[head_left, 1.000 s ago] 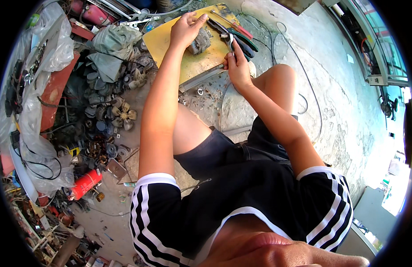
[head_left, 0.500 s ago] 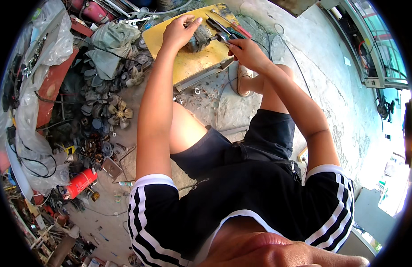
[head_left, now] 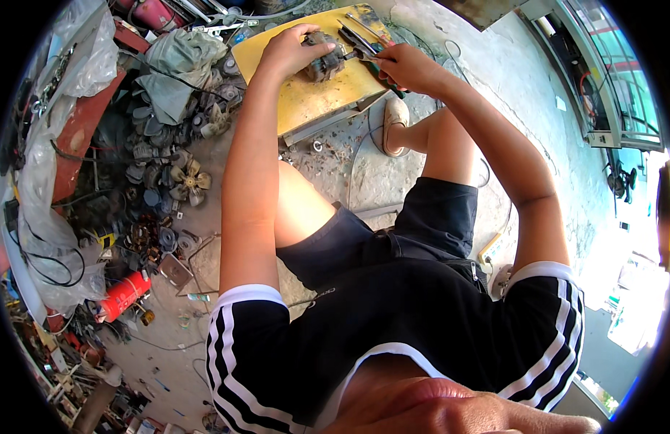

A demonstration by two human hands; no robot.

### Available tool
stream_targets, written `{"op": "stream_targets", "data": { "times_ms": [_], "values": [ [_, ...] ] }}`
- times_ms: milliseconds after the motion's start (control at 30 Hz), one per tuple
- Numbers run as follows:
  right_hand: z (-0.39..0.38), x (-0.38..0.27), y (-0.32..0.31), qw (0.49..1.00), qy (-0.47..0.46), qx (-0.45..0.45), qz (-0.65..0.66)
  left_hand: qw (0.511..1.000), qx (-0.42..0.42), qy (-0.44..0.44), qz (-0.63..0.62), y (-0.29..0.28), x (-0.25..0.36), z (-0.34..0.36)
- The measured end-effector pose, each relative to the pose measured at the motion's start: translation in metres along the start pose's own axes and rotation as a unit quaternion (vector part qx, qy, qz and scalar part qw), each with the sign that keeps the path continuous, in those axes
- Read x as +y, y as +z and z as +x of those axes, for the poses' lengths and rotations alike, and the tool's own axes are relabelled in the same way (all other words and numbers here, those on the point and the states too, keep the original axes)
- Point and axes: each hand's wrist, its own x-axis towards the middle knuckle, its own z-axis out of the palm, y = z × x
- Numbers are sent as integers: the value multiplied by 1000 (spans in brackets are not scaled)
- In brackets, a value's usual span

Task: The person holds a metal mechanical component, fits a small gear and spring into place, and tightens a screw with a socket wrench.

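Observation:
On a yellow board-topped low stand [head_left: 306,108], a grimy, round small electric motor [head_left: 325,64] lies on its side with its shaft toward the right. My left hand [head_left: 288,53] grips the motor from the left, thumb over its top. At the shaft end, the closed fingers of my right hand [head_left: 407,66] hold a short metal tool, mostly hidden by the fingers; its kind is unclear. Several hand tools [head_left: 360,40] lie behind and beside the right hand, among them dark pliers and a slim screwdriver-like one.
Left of me, the floor is heaped with motor parts, a fan blade [head_left: 190,181], grey cloth [head_left: 179,65] and plastic sheeting. A red cylinder [head_left: 125,295] lies nearer. A white power strip [head_left: 490,248] is by my right leg. Glass-fronted cabinets [head_left: 617,87] stand far right.
My right hand has shifted slightly up and right, its elbow swinging outward. The left hand stays on the motor, which has turned a little and shows more of its casing.

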Motion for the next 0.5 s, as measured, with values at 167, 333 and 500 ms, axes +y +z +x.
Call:
{"op": "stream_targets", "data": {
  "times_ms": [167,333,500],
  "values": [
    [1,-4,-6,999,7,-31,21,999,-10,19,-32,-5,1,-2],
    [1,-17,-16,990,34,-69,115,999,-31,10,-38,-3,-5,1],
    [19,-35,-35,976,97,-146,127,1000,-21,17,-11,-1,-3,2]
  ]
}}
